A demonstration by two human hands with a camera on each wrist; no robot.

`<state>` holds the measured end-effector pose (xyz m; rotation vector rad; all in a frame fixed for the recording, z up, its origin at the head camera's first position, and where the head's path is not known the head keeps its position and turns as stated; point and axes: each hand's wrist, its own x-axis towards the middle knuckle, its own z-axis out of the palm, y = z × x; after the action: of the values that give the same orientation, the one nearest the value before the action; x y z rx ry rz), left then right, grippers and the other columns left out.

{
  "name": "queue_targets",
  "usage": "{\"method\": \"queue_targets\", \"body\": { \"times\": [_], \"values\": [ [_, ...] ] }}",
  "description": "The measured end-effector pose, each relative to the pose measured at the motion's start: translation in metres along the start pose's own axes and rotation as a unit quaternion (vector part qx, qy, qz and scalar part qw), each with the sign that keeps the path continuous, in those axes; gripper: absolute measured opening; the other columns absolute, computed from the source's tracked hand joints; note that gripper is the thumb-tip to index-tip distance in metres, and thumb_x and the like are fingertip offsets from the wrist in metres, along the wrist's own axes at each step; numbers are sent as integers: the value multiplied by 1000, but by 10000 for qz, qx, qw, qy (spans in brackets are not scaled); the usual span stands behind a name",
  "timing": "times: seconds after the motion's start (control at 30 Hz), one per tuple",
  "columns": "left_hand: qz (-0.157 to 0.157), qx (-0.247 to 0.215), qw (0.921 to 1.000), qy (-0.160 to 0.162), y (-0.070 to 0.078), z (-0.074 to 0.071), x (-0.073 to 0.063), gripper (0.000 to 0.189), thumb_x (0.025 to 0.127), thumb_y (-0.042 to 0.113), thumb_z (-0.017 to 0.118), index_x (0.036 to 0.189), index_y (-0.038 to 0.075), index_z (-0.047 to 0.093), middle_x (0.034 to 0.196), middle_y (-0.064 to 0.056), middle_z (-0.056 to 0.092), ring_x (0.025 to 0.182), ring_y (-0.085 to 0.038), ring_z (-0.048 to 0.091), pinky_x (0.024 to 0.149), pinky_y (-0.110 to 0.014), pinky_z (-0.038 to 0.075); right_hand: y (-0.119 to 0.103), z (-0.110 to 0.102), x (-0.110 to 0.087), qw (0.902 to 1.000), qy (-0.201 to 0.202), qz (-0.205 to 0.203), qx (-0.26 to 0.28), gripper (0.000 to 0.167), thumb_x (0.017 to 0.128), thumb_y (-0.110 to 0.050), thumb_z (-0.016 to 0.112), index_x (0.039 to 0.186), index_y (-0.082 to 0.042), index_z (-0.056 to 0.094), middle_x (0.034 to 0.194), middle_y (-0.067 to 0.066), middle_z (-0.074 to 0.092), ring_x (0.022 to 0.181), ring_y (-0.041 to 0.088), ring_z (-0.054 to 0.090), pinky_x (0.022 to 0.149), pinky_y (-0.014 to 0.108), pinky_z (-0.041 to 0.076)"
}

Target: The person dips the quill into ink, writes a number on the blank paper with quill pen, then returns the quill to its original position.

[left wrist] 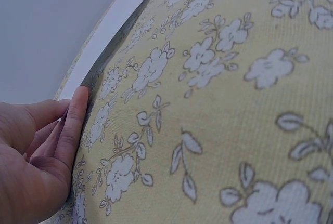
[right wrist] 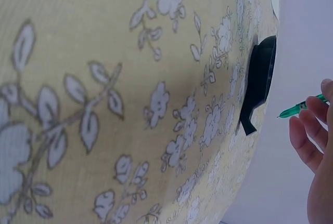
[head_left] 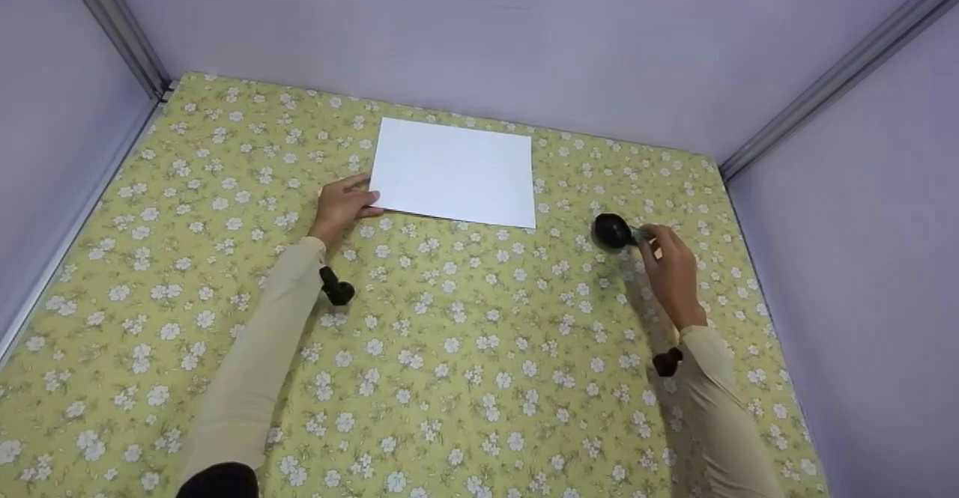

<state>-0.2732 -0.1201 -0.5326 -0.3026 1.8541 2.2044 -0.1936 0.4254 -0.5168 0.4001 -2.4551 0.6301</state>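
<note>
A blank white sheet of paper [head_left: 457, 172] lies on the flowered cloth. My left hand [head_left: 345, 204] pinches its near left corner, thumb above and fingers beneath; the left wrist view shows the paper's edge [left wrist: 117, 21] slightly raised off the cloth. On the right, my right hand [head_left: 672, 269] holds a green pen [right wrist: 294, 110] between thumb and fingers, its tip pointing toward a black round dish-like object [head_left: 611, 231] with a short handle. In the right wrist view this black object [right wrist: 260, 76] rests on the cloth, with the pen apart from it.
A yellow cloth [head_left: 449, 348] with white flowers covers the table. Pale panels rise around it, the back wall [head_left: 479, 41] close behind the paper. Metal posts [head_left: 120, 26] stand at the corners. Small dark cameras [head_left: 337, 288] sit on both wrists.
</note>
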Motion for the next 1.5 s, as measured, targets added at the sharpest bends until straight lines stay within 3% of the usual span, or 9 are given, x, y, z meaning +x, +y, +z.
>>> {"method": "queue_targets", "body": {
  "times": [0.23, 0.37, 0.5, 0.7, 0.83, 1.07, 1.3, 1.43, 1.5],
  "values": [
    [83, 91, 9999, 37, -1, 0, 0, 56, 104, 2, 63, 157, 4, 47, 146, -26, 53, 94, -19, 77, 96, -30, 63, -5, 0, 6, 9990, 197, 331, 227, 8, 102, -4, 68, 109, 0, 68, 88, 19, 70, 72, 30, 65, 57, 20, 41],
    [82, 150, 9998, 52, -2, 0, 0, 56, 104, 3, 63, 158, 4, 47, 143, -25, 52, 92, -16, 76, 95, -29, 64, -8, 0, 10, 9967, 238, 560, 532, 11, 104, -7, 67, 109, 1, 70, 89, 19, 71, 74, 29, 65, 59, 14, 40],
    [118, 232, 9997, -12, -2, 0, -2, 57, 104, 4, 63, 159, 4, 45, 151, -26, 49, 87, -13, 76, 94, -28, 63, -11, 1, 11, 9935, 179, 734, 847, 14, 105, -10, 64, 110, 2, 70, 92, 20, 72, 76, 28, 66, 58, 10, 40],
    [242, 219, 9994, -97, -2, -1, -5, 56, 105, 4, 62, 158, 4, 45, 152, -28, 51, 78, -10, 76, 94, -29, 63, -14, 5, 15, 9897, 37, 926, 1088, 16, 106, -12, 62, 110, 3, 69, 95, 22, 72, 80, 17, 65, 58, 6, 45],
    [260, 64, 9996, -120, -4, -1, -5, 56, 105, 2, 62, 158, 3, 45, 152, -28, 52, 79, -11, 77, 94, -30, 64, -14, 8, 16, 9857, -42, 1038, 1328, 19, 108, -12, 60, 112, 5, 68, 97, 24, 71, 81, 11, 65, 55, 10, 50],
    [322, 106, 9994, -113, -6, -2, -3, 56, 104, 0, 61, 158, 1, 45, 155, -29, 47, 80, -13, 77, 91, -29, 65, -17, 12, 17, 9785, -131, 1262, 1627, 20, 108, -7, 58, 115, 8, 67, 100, 28, 70, 81, 24, 67, 53, 27, 58],
    [318, 125, 9993, -124, -7, -4, -3, 55, 104, 1, 61, 158, 4, 46, 151, -28, 52, 82, -14, 78, 94, -32, 63, -18, 15, 17, 9737, -169, 1409, 1783, 22, 109, -10, 57, 115, 9, 67, 98, 28, 70, 75, 38, 66, 53, 22, 57],
    [216, 98, 9996, -118, -4, -3, -6, 56, 104, 0, 61, 158, 3, 45, 146, -30, 56, 79, -14, 78, 97, -34, 63, -17, 18, 16, 9725, -135, 1502, 1775, 23, 109, -13, 58, 112, 8, 68, 93, 27, 70, 63, 25, 65, 50, 21, 55],
    [264, 141, 9995, -115, -4, -3, -5, 56, 104, 0, 61, 158, 2, 44, 143, -31, 58, 77, -13, 78, 95, -33, 63, -17, 19, 16, 9736, -130, 1511, 1705, 24, 109, -14, 58, 111, 8, 68, 91, 27, 70, 61, 27, 66, 50, 18, 54]
  ]
}}
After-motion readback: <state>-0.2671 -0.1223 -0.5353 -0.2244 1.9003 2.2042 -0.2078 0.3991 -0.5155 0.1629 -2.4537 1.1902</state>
